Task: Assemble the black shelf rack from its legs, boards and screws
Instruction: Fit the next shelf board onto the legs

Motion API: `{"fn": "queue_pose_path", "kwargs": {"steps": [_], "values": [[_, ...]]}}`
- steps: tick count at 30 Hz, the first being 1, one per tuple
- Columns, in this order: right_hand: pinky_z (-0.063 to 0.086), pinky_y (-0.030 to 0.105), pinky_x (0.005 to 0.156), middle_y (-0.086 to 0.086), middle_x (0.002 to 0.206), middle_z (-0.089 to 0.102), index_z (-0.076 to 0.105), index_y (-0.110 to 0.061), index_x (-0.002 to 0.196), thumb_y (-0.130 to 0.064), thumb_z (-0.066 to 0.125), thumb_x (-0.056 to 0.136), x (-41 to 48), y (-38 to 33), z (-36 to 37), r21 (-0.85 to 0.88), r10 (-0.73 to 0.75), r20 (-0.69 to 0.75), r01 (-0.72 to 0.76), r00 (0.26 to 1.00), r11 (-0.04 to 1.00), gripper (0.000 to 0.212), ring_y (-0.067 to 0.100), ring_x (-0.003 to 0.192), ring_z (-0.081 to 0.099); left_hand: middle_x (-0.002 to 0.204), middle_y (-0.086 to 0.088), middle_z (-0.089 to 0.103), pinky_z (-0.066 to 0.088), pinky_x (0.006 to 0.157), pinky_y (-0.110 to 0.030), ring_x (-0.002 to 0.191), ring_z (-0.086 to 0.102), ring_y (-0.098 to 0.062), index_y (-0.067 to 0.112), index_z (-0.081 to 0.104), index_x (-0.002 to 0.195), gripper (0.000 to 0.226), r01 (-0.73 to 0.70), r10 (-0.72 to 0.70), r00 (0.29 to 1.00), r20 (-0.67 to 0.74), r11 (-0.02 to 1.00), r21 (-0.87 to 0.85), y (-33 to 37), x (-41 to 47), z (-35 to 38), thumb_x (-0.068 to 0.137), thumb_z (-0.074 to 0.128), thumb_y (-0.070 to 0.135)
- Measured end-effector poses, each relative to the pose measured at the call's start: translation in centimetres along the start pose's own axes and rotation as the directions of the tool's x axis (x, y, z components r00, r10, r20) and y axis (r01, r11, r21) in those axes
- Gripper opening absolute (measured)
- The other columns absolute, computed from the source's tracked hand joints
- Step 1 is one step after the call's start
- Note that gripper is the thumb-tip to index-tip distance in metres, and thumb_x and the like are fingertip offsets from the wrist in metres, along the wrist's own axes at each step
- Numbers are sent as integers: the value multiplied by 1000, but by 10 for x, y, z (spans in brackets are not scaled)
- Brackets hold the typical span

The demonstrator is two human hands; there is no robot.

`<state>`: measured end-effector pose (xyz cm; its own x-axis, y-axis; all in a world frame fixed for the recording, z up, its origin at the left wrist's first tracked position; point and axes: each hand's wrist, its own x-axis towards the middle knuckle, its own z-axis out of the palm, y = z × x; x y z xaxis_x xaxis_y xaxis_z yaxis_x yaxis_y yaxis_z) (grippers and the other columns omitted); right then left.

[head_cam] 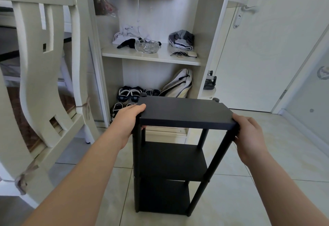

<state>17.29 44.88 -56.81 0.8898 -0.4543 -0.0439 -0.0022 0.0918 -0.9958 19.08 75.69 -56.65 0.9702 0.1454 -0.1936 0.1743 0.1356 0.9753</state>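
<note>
No legible text is showing anywhere in view. The white waistband [179,44] of a folded garment on the wardrobe shelf [151,56] is carrying dark lettering, too small and blurred to read. A round grey emblem [323,72] is showing on the right-hand panel [309,97], with no characters resolving.

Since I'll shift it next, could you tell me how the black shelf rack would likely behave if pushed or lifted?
The black shelf rack stands tall and narrow, so a push at the top board would probably tip it. Its thin legs suggest it lifts lightly. On the smooth floor tiles it may slide.
</note>
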Motion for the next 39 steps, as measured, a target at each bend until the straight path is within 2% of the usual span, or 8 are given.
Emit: {"fn": "queue_pose_path", "kwargs": {"steps": [2, 7, 13, 17, 22, 30, 36, 39], "values": [[40, 38, 80, 3, 86, 52, 55, -14, 91, -27, 63, 96, 0, 0, 0, -12, 3, 1, -3, 1000, 1000, 16, 23, 86, 46, 89, -2, 68, 55, 66, -31, 76, 63, -18, 15, 66, 114, 25, 8, -8, 1000, -1, 1000, -21, 2, -1, 1, 96, 63, 33], [40, 38, 79, 4, 88, 53, 57, -13, 93, -26, 64, 96, 1, 0, 0, -13, 13, -6, -13, 1000, 1000, 15, 23, 86, 46, 85, 0, 65, 50, 63, -29, 70, 58, -16, 13, 66, 114, 23, 15, -14, 1000, 15, 999, -44, 5, -4, 3, 98, 61, 29], [41, 38, 80, 4, 87, 56, 60, -12, 94, -23, 63, 97, 1, -1, 1, -3, 8, -8, -8, 1000, 1000, 11, 23, 85, 48, 90, 2, 69, 49, 67, -29, 75, 61, -15, 16, 66, 113, 19, 42, -42, 999, 6, 996, -77, 6, -5, 6, 98, 60, 27], [42, 37, 79, 6, 90, 57, 63, -11, 94, -22, 63, 97, 3, -2, 0, -3, 12, 2, -12, 1000, 1000, 12, 23, 86, 49, 96, -1, 72, 49, 83, -35, 88, 65, -20, 15, 68, 106, 15, 81, -84, 996, -20, 989, -124, 5, -6, 6, 96, 62, 24], [41, 37, 78, 4, 86, 56, 67, -11, 93, -27, 65, 97, 4, -3, 0, -33, 19, 13, -19, 1000, 999, 16, 23, 83, 49, 95, -4, 70, 48, 80, -35, 86, 63, -21, 14, 66, 101, 11, 100, -111, 992, -66, 983, -157, 4, -6, 7, 93, 63, 22], [48, 37, 81, 8, 83, 67, 65, -9, 97, -28, 65, 98, 7, -3, 1, -33, 32, 31, -31, 999, 999, 19, 28, 81, 67, 69, 4, 69, 47, 75, -33, 73, 61, -17, 12, 68, 100, 15, 102, -108, 993, -50, 989, -102, 6, -10, 5, 94, 65, 25], [42, 36, 76, 7, 90, 57, 62, -8, 105, -27, 64, 95, 7, 1, 1, 59, 83, 26, -84, 996, 995, 21, 23, 78, 53, 63, 10, 71, 47, 71, -31, 69, 63, -13, 15, 67, 104, 17, 100, -101, 995, -6, 993, -57, 9, -11, 4, 95, 65, 29], [43, 32, 70, 5, 85, 53, 59, -6, 106, -23, 62, 96, 7, 2, 1, 130, 93, 30, -96, 995, 987, 20, 19, 72, 49, 64, 10, 71, 48, 70, -30, 66, 64, -10, 16, 67, 106, 18, 104, -104, 995, 9, 994, -32, 10, -11, 3, 95, 64, 31]]}}
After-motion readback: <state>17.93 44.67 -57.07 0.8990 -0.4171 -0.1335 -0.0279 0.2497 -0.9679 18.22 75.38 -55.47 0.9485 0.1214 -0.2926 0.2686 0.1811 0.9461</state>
